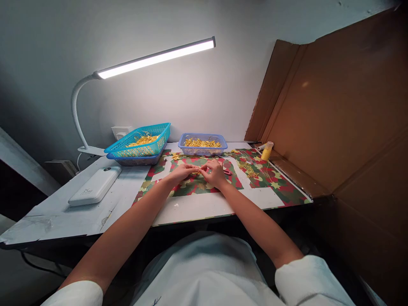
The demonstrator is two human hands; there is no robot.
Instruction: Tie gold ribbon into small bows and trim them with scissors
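Note:
My left hand and my right hand meet fingertip to fingertip over the patterned table cover. Pinched between them is a small gold-coloured piece, mostly hidden by the fingers, so its exact kind does not show. Just right of my right hand lies a pink-red tool, partly covered by that hand. Behind the hands, gold strands lie across the cover. Further right is a loose heap of fine gold chain or thread.
A blue-violet basket of gold pieces stands at the back. Left of it, a turquoise basket rests on another basket. A white power bank, a yellow bottle, a lamp and a cardboard wall surround the area.

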